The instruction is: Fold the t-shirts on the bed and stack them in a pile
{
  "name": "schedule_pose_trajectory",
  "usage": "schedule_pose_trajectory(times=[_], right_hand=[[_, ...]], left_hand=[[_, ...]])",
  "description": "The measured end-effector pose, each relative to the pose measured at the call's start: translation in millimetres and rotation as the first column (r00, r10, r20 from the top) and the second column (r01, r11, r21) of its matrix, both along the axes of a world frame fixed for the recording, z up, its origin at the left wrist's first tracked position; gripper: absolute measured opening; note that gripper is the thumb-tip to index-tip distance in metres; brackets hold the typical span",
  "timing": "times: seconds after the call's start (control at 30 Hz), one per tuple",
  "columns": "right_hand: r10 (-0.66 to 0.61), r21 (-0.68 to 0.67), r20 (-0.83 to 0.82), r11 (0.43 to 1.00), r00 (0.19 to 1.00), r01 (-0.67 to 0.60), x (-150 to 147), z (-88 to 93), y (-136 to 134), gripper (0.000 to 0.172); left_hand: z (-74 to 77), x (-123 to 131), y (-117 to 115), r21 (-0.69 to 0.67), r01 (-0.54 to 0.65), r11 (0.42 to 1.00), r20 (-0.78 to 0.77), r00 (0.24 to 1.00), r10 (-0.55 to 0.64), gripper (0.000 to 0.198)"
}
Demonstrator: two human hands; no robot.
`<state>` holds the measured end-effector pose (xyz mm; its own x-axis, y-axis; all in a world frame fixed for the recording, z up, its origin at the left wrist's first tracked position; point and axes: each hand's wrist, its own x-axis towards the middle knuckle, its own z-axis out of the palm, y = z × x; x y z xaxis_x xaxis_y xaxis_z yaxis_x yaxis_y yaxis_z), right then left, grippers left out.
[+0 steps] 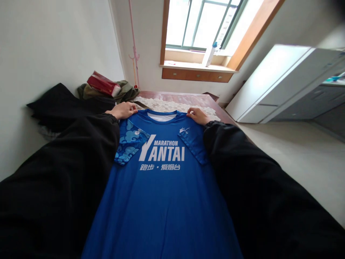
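Observation:
A blue sports T-shirt (161, 187) with white "MARATHON YANTAI" lettering lies flat in front of me, collar away from me, both sleeves folded in over the chest. My left hand (123, 109) grips the left shoulder of the shirt beside the collar, fingers curled on the fabric. My right hand (197, 116) pinches the right shoulder at the collar's other side. Black sleeves cover both my arms.
A wooden table (185, 99) with a white lace cloth (164, 105) lies beyond the collar. A pile of dark clothes (61, 104) and a red-and-white package (104, 84) sit at the left by the wall. A white cabinet (275, 82) stands at the right, a window (202, 25) ahead.

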<state>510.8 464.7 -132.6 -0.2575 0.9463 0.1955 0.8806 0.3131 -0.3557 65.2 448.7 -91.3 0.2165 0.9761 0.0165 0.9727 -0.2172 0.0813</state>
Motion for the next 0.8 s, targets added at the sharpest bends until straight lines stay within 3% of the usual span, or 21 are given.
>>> schedule_pose_trajectory(times=[0.2, 0.33, 0.43, 0.57, 0.7, 0.8], right_hand=[[-0.033, -0.038, 0.118, 0.999, 0.992, 0.038, -5.3, -21.8, 2.8, 0.017], [-0.099, -0.032, 0.162, 0.994, 0.982, 0.105, -8.2, -34.9, -4.7, 0.025], [-0.14, 0.102, 0.183, 0.987, 0.973, 0.123, -11.7, -35.2, -15.2, 0.038], [-0.012, 0.232, 0.164, 0.972, 0.986, -0.027, -13.7, -32.1, -40.3, 0.045], [0.121, 0.105, 0.173, 0.984, 0.977, -0.141, -12.7, -42.5, -69.7, 0.05], [0.1, -0.023, 0.226, 0.995, 0.969, -0.097, -14.9, -53.4, -83.3, 0.06]], left_hand=[[-20.4, 17.2, 4.4, 0.027, -0.025, 0.999, -0.128, 0.991, 0.029, 0.044], [-36.6, 21.6, 1.0, 0.033, -0.036, 0.999, -0.141, 0.989, 0.04, 0.043], [-43.3, 24.9, -7.8, 0.081, -0.048, 0.996, -0.135, 0.989, 0.059, 0.049], [-50.8, 33.6, -29.9, 0.231, 0.038, 0.972, -0.037, 0.999, -0.03, 0.049], [-66.6, 44.0, -56.0, 0.129, 0.08, 0.988, 0.094, 0.991, -0.092, 0.054], [-77.2, 48.7, -69.0, 0.009, 0.076, 0.997, 0.119, 0.99, -0.076, 0.067]])
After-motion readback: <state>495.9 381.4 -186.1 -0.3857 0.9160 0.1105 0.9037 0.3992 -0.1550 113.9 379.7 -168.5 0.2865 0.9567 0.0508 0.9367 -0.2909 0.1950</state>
